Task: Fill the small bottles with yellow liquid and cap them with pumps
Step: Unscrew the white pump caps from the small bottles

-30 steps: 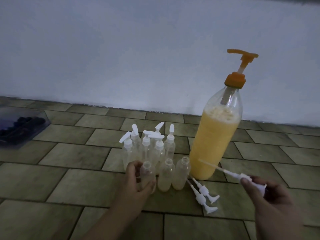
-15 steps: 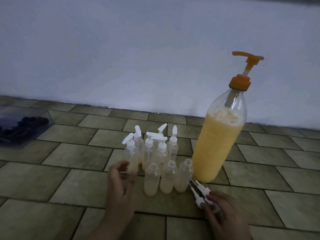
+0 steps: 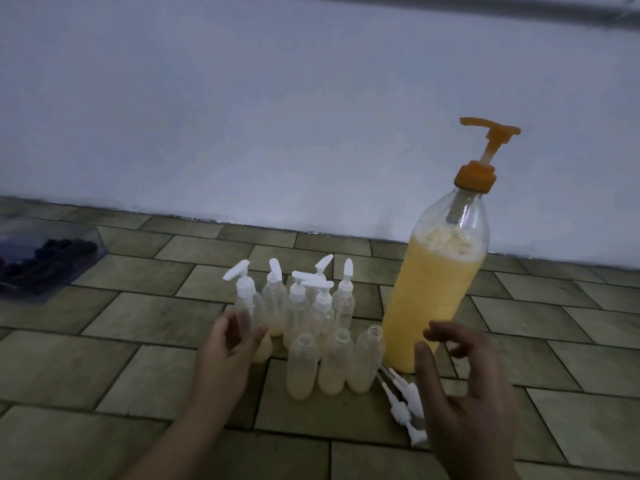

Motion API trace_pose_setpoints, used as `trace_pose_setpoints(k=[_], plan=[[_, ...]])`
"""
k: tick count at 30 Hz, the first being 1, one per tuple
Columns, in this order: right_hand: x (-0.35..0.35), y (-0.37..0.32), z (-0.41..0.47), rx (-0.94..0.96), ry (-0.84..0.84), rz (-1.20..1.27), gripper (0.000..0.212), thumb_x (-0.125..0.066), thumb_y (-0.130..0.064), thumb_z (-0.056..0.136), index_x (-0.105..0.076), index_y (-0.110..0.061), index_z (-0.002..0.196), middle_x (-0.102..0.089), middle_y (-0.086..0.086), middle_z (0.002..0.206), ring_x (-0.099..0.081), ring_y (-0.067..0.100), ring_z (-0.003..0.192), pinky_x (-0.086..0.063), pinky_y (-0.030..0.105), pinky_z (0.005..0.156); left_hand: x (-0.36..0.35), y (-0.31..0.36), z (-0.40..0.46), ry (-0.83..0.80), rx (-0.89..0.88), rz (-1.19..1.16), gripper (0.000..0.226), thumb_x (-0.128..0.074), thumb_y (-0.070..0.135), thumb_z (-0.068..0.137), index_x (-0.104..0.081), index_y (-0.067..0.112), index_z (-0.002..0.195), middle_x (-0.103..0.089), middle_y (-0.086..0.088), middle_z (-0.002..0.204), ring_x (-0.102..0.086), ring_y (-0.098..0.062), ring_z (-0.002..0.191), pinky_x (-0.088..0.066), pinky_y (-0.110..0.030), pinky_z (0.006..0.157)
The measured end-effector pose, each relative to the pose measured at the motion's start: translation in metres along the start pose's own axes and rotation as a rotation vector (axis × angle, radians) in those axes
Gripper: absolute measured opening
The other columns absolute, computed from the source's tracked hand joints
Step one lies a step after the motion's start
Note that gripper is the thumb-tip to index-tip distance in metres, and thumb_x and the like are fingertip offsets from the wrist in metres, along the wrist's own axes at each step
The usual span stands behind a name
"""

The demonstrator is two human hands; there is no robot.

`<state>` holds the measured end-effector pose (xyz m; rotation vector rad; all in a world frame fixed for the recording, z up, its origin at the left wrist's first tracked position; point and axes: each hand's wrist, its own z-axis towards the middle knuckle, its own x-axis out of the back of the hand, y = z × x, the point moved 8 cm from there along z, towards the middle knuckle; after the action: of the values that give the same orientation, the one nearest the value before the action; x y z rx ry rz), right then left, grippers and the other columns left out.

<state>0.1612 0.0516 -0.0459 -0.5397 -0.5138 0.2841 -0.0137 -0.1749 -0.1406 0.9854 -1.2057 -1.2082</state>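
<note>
Three uncapped small bottles (image 3: 302, 368) stand in a front row on the tiled floor, each with a little pale yellow liquid. Behind them cluster several small bottles capped with white pumps (image 3: 323, 299). My left hand (image 3: 230, 348) grips the leftmost capped bottle (image 3: 246, 303), thumb on one side and fingers on the other. My right hand (image 3: 460, 386) hovers with spread fingers and holds nothing, just in front of the large bottle of yellow liquid (image 3: 433, 299) with its orange pump (image 3: 485, 150). Loose white pumps (image 3: 401, 400) lie on the floor, partly under my right hand.
A blue plastic tray (image 3: 79, 268) with dark caps sits at the far left. A white wall (image 3: 311, 98) runs close behind the bottles. Bare tiles (image 3: 554, 323) stretch right of the large bottle and in front of the small ones.
My right hand laid down the white pump it held and rose, fingers spread, toward the large bottle. My left hand left the front uncapped bottle and took the leftmost capped one.
</note>
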Motion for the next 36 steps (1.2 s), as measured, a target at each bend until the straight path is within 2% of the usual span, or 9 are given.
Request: trace_pose_setpoints(k=[4,8,10,15,19,23,27,32,36], plan=[[-0.017,-0.045,0.047,-0.114,-0.092,0.232,0.02,-0.062,-0.043,0.077,-0.061,-0.037,0.097,-0.064,-0.018,0.086,-0.057,-0.004,0.086,-0.041,0.009,0.066,0.008,0.049,-0.015,0.068,-0.112,-0.135,0.023,-0.07,0.027,0.075,-0.061,0.028,0.097,-0.071,0.006,0.078,-0.065,0.001,0.071,-0.048,-0.01,0.053],[-0.071,-0.07,0.066,-0.442,-0.472,0.524,0.048,-0.073,-0.052,0.065,-0.068,-0.027,0.105,-0.069,-0.011,0.092,-0.065,0.002,0.087,-0.052,0.019,0.07,-0.001,0.086,-0.026,0.01,-0.244,-0.086,0.041,-0.07,0.034,0.07,-0.063,0.025,0.11,-0.068,0.009,0.101,-0.063,0.002,0.093,-0.047,-0.007,0.069],[-0.085,-0.075,0.069,-0.503,-0.478,0.535,0.056,-0.077,-0.054,0.057,-0.069,-0.021,0.101,-0.07,-0.009,0.088,-0.066,0.007,0.084,-0.051,0.023,0.069,-0.002,0.09,-0.032,-0.01,-0.241,-0.102,0.043,-0.07,0.038,0.068,-0.061,0.033,0.11,-0.066,0.018,0.104,-0.06,0.007,0.1,-0.045,-0.004,0.074],[-0.092,-0.068,0.068,-0.603,-0.514,0.654,0.028,-0.082,-0.018,0.067,-0.072,-0.018,0.093,-0.073,0.0,0.081,-0.068,0.014,0.08,-0.051,0.029,0.073,-0.011,0.093,-0.043,-0.222,-0.161,-0.321,0.027,-0.074,0.032,0.075,-0.073,0.02,0.099,-0.074,0.002,0.092,-0.068,-0.007,0.088,-0.051,-0.014,0.069],[-0.084,-0.064,0.068,-0.638,-0.658,0.718,0.074,-0.074,-0.006,0.072,-0.044,-0.025,0.137,-0.072,0.002,0.102,-0.064,0.011,0.103,-0.043,0.024,0.087,-0.012,0.086,-0.049,-0.282,-0.078,-0.434,0.038,-0.074,0.052,0.062,-0.075,0.028,0.092,-0.074,-0.003,0.096,-0.069,-0.016,0.093,-0.053,-0.02,0.073],[-0.078,-0.065,0.065,-0.61,-0.61,0.694,0.098,-0.08,-0.038,0.044,-0.045,-0.029,0.135,-0.073,-0.001,0.093,-0.067,0.008,0.094,-0.045,0.023,0.082,-0.016,0.085,-0.051,-0.295,-0.047,-0.444,0.035,-0.073,0.046,0.065,-0.075,0.025,0.094,-0.074,-0.004,0.095,-0.069,-0.019,0.092,-0.056,-0.026,0.073],[-0.075,-0.062,0.065,-0.645,-0.564,0.754,0.088,-0.082,-0.029,0.04,-0.056,-0.03,0.124,-0.072,0.001,0.094,-0.068,0.006,0.088,-0.046,0.02,0.075,-0.018,0.086,-0.056,-0.316,-0.072,-0.459,0.059,-0.075,0.065,0.054,-0.075,0.023,0.095,-0.074,-0.007,0.092,-0.07,-0.018,0.084,-0.055,-0.025,0.067],[-0.063,-0.068,0.07,-0.566,-0.556,0.811,0.045,-0.075,-0.025,0.052,-0.071,-0.012,0.095,-0.074,0.003,0.084,-0.069,0.009,0.076,-0.054,0.019,0.068,-0.017,0.088,-0.054,-0.329,-0.113,-0.402,0.05,-0.072,0.063,0.058,-0.075,0.025,0.09,-0.072,-0.01,0.091,-0.069,-0.016,0.081,-0.056,-0.026,0.069],[-0.057,-0.074,0.073,-0.496,-0.518,0.775,0.049,-0.076,-0.017,0.05,-0.068,-0.014,0.098,-0.074,0.011,0.086,-0.071,0.022,0.085,-0.058,0.028,0.078,-0.021,0.091,-0.055,-0.375,-0.128,-0.394,0.038,-0.07,0.046,0.065,-0.073,0.023,0.094,-0.073,-0.006,0.092,-0.068,-0.01,0.084,-0.052,-0.017,0.067]])
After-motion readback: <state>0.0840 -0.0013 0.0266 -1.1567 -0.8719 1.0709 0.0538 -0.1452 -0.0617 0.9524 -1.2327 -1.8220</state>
